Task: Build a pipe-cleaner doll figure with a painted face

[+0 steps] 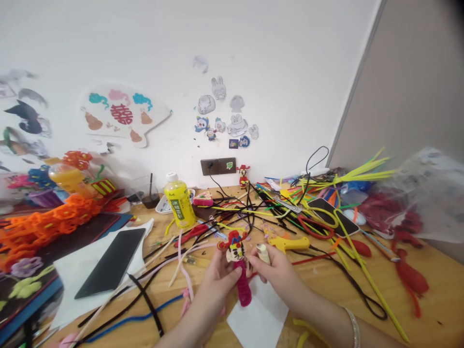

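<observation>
The left forearm (184,328) and right forearm (315,309) reach over a wooden desk (427,328) strewn with pipe cleaners (369,285). A white paper (257,319) lies under the hands. The left hand (213,285) is nearly closed around a pipe-cleaner doll (239,266), gripping its magenta body, with the red-hatted head rising above the fingers. The right hand (277,275) is partly closed, pinching a small cream piece (263,253) just beside the doll's head. A yellow glue gun (288,243) lies just beyond that hand, and a silver bangle (353,328) circles the right wrist.
</observation>
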Available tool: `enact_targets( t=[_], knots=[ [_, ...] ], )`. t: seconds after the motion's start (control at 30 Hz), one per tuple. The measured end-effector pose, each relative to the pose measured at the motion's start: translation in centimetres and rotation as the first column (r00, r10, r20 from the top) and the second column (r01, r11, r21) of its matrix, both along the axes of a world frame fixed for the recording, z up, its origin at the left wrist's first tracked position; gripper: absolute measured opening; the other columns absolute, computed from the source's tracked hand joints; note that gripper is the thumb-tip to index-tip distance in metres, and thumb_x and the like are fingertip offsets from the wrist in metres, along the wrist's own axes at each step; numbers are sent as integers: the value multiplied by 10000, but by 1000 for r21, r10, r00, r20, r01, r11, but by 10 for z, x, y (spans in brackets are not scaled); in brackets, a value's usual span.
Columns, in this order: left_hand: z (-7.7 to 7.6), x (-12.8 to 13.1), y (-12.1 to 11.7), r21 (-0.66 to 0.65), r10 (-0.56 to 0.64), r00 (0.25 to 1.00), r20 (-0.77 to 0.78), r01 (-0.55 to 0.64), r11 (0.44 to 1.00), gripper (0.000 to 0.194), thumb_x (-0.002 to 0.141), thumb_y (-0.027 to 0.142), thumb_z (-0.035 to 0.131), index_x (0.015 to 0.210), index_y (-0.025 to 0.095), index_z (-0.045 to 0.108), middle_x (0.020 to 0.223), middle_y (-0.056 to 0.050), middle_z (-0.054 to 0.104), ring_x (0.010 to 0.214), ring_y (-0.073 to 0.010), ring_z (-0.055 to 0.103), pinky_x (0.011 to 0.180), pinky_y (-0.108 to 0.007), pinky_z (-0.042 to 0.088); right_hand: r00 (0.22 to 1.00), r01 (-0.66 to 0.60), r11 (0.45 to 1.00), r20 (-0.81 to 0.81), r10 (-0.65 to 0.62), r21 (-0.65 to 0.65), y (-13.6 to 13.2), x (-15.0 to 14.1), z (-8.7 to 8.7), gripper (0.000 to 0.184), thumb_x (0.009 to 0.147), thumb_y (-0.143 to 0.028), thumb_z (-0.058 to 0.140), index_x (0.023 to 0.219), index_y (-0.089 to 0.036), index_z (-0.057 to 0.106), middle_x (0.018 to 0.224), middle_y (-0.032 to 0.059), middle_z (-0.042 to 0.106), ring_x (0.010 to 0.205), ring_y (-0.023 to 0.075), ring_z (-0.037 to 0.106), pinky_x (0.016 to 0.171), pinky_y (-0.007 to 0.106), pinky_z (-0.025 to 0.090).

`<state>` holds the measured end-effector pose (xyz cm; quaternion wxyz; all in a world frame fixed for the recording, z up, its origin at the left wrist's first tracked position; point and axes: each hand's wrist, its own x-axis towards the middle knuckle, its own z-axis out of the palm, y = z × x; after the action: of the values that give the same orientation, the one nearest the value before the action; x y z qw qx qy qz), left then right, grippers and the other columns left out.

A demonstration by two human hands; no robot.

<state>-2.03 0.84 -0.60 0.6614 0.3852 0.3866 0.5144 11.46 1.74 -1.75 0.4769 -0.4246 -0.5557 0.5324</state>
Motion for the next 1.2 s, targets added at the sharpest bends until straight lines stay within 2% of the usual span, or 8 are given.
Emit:
enact_targets(
  t=[0.2,0.33,0.43,0.57,0.67,0.9,1.1,1.2],
  knots=[
    [-12,0,6,-10,13,999,-37,-13,1000,538,525,221,754,993,196,490,884,-70,648,830,-241,621,639,-301,505,994,-57,994,-104,46,-98,0,-1,-1,267,727,-413,537,733,-159,456,571,-42,519,396,48,353,406,192,282],
    [-14,-3,8,-6,-33,999,21,33,999,542,537,213,753,1008,194,485,963,-89,639,889,-250,609,701,-318,494,989,-77,986,-140,57,-145,-1,0,-1,240,694,-368,580,758,-153,494,572,-56,486,423,52,384,424,190,306],
    [-15,-3,8,-1,-22,998,62,22,1000,522,533,204,757,991,193,505,975,-93,641,917,-264,599,741,-339,482,991,-60,986,-128,40,-155,-1,-1,0,240,641,-310,629,786,-150,525,565,-61,478,457,65,418,453,198,332],
    [-13,-1,6,-42,24,996,83,-20,999,507,521,160,761,965,187,519,945,-84,649,933,-265,591,810,-367,450,992,-32,984,-122,11,-173,-2,-2,2,244,584,-243,661,779,-159,542,614,-43,525,506,87,467,488,214,363],
    [-6,0,4,-87,53,995,89,-45,995,515,503,95,756,952,178,518,918,-68,649,943,-252,585,832,-354,434,998,6,986,-59,-17,-170,-1,-1,3,195,565,-203,664,729,-154,570,642,-22,563,546,102,496,524,225,377],
    [5,1,-3,-96,34,993,115,-23,995,493,561,77,716,994,175,502,807,-41,653,773,-202,632,674,-269,473,999,30,977,-14,-33,-212,-1,0,3,146,580,-240,624,670,-144,561,499,-54,491,428,80,426,446,217,344],
    [4,1,-1,-93,-2,993,117,13,996,446,590,72,693,976,169,493,892,-81,663,784,-221,639,509,-201,451,998,54,977,22,-50,-205,-2,0,2,130,596,-233,597,670,-141,541,500,-58,479,387,53,363,386,189,273],
    [4,1,-3,-79,10,996,94,-3,997,439,591,68,693,968,167,491,899,-81,666,703,-189,645,440,-170,417,998,62,974,15,-60,-219,-2,-1,2,127,597,-235,592,665,-142,540,500,-61,465,388,48,345,383,186,260]
  ],
)
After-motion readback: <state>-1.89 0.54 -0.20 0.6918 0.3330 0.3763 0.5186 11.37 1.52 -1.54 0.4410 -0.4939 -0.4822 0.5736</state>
